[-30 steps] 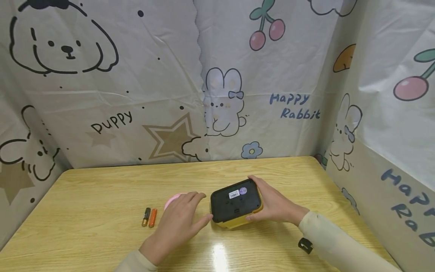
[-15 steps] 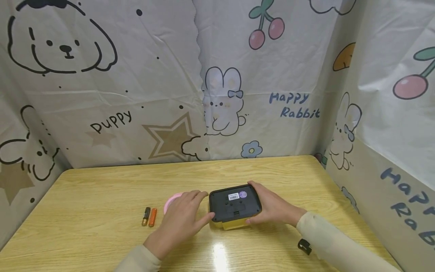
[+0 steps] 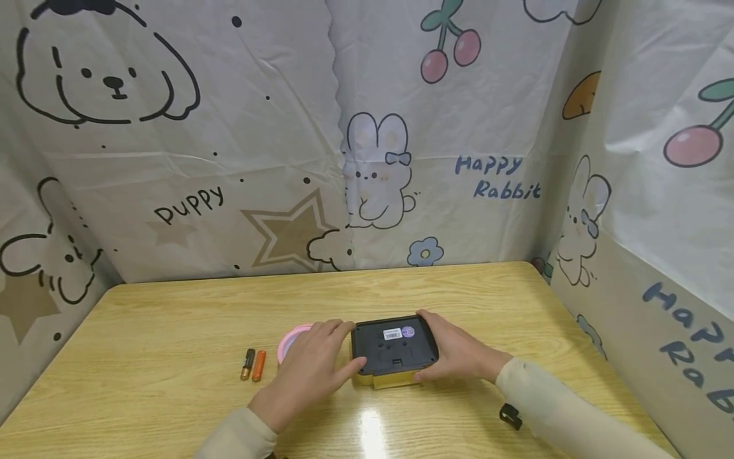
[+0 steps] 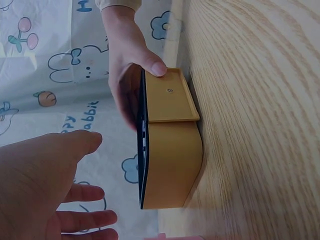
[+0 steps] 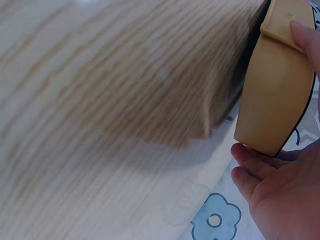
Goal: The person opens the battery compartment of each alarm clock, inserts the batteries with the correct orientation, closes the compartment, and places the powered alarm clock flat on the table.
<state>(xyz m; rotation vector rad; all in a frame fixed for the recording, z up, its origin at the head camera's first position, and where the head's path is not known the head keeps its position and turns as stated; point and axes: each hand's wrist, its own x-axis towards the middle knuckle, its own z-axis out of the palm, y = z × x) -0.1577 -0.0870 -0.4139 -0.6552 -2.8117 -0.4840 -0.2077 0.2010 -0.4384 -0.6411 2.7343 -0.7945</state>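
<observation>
A yellow box with a black base lies upside down, base up, showing a barcode label and a round purple sticker. My right hand grips its right end, thumb on the near side and fingers round the far side. A raised yellow panel with a small screw shows on the near side in the left wrist view. Beside the box's left end, my left hand hovers with relaxed, spread fingers; the left wrist view shows it apart from the box. A pink-rimmed round object is partly hidden behind it.
On the wooden table, a black-and-copper battery and an orange battery lie side by side, left of my left hand. A printed white cloth encloses the table's back and sides. A small black object shows by the right sleeve.
The box has come down from a tilt to lie nearly level, shifting slightly left with my right hand. My left hand has moved slightly right, uncovering more of the pink-rimmed object.
</observation>
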